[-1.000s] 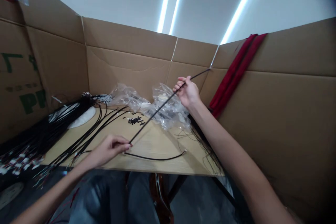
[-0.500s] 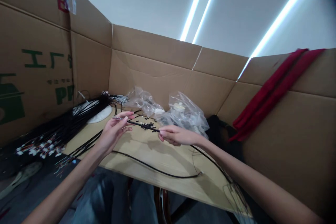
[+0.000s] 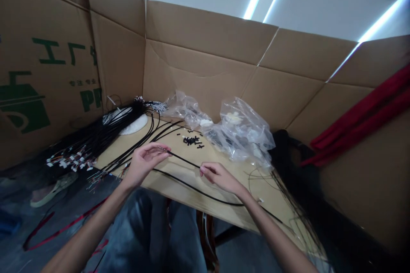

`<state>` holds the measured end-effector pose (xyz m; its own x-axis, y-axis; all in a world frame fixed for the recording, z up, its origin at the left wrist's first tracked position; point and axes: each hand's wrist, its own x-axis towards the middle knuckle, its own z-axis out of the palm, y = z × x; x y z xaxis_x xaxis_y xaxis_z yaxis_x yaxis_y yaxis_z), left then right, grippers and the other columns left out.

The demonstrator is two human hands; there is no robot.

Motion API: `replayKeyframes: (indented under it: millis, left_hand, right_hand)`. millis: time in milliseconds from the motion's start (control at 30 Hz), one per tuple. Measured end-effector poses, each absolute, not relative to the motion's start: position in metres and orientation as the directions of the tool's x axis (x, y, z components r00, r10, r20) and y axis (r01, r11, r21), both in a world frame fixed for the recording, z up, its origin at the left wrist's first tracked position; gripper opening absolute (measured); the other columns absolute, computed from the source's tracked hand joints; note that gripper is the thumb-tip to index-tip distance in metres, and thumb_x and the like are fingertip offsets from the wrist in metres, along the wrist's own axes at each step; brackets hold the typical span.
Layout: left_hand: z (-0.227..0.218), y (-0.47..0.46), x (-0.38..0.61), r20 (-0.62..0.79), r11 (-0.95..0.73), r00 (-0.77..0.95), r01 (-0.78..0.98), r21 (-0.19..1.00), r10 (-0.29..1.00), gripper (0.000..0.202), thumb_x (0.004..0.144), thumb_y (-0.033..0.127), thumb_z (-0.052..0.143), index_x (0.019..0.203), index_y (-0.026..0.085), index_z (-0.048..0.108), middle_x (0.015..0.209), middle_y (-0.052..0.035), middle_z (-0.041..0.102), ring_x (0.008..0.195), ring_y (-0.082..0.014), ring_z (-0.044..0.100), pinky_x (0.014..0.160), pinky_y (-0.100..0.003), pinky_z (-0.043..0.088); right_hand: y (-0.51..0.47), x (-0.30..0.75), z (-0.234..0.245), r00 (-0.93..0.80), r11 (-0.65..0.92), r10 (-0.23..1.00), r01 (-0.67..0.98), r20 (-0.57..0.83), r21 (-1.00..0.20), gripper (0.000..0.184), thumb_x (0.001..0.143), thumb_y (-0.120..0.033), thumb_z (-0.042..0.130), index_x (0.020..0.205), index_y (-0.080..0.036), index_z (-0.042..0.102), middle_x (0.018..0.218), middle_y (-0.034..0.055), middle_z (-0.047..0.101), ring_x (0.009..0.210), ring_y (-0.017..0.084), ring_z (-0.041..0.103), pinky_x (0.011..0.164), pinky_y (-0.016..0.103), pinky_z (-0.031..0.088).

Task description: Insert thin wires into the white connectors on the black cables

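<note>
A thin black cable [image 3: 184, 159] stretches between my two hands above the table. My left hand [image 3: 147, 158] pinches its end, where small pale wire tips show at the fingers. Farther along, my right hand [image 3: 218, 175] is closed round the cable with thumb and fingertips. Below them another black cable [image 3: 195, 188] lies curved along the front of the table. Beyond my hands sits a small pile of short black tube pieces [image 3: 191, 140].
Clear plastic bags [image 3: 238, 130] lie along the back cardboard wall [image 3: 205, 68]. A large bundle of black cables [image 3: 112, 130] with white connectors [image 3: 68, 160] fills the left side of the wooden table [image 3: 179, 202]. A red cloth [image 3: 358, 115] hangs at the right. Loose thin wires [image 3: 288, 204] trail over the right edge.
The view has tipped downward and shifted left. My hands still hold the cable and are slightly closer together; my left fingers have closed more over its end.
</note>
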<state>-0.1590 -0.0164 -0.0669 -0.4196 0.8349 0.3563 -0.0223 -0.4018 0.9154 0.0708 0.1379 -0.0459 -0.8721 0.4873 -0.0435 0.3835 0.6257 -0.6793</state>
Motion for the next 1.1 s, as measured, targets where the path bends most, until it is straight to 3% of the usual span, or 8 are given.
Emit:
replayKeyframes:
  millis: [333,733,1100]
  left_hand:
    - [-0.087,-0.036,-0.150,0.298,-0.295,-0.420,0.073,0.953,0.857,0.022,0.091,0.030,0.063,0.104,0.012,0.063,0.100,-0.0056,0.066,0.086,-0.0164,0.065,0.077,-0.035,0.058]
    - [-0.128,-0.033,-0.159,-0.020,0.032,-0.342,0.031,0.999,0.939,0.027,0.093,0.033,0.061,0.110,0.013,0.062,0.104,-0.0068,0.065,0.088,-0.0172,0.065,0.078,-0.036,0.058]
    - [-0.145,-0.037,-0.161,-0.106,0.180,-0.287,0.247,0.952,0.952,0.029,0.093,0.034,0.061,0.113,0.013,0.061,0.110,-0.0081,0.065,0.094,-0.0192,0.065,0.082,-0.039,0.057]
  right_hand:
    - [0.134,0.094,-0.064,-0.871,0.667,0.489,0.341,0.043,-0.662,0.031,0.097,-0.041,0.053,0.088,-0.013,0.064,0.084,0.0014,0.066,0.078,0.014,0.064,0.076,0.033,0.055]
    - [0.137,0.110,-0.086,-0.846,0.727,0.514,0.343,0.140,-0.595,0.026,0.097,-0.037,0.054,0.090,-0.015,0.065,0.090,0.0029,0.068,0.084,0.014,0.065,0.082,0.035,0.055]
    - [0.139,0.115,-0.095,-0.796,0.751,0.550,0.337,0.254,-0.568,0.024,0.095,-0.036,0.058,0.090,-0.014,0.066,0.089,0.0026,0.068,0.083,0.015,0.065,0.081,0.035,0.055]
